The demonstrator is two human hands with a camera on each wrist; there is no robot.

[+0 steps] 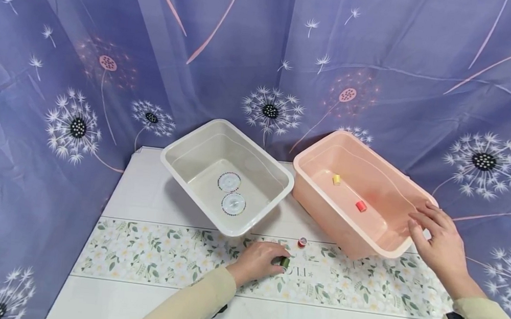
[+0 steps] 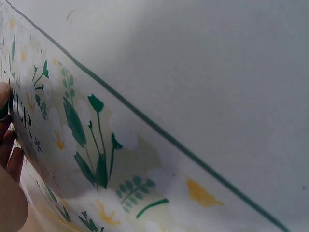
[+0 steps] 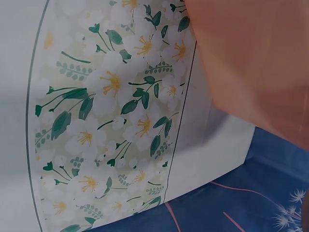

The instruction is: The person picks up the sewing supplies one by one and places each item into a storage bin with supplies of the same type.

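In the head view my left hand pinches a dark green thread spool just above the floral strip. At the left edge of the left wrist view, a little of the fingers shows. A red thread spool stands on the table close by. My right hand rests at the right end of the pink bin, its fingers relaxed over the rim. Inside that bin lie a yellow spool and a red-orange spool. The right wrist view shows mostly the table and the bin's outside.
Left of the pink bin stands a grey bin with two round clear discs edged in coloured beads or pinheads. A white table carries a floral strip. Behind hangs a purple dandelion curtain.
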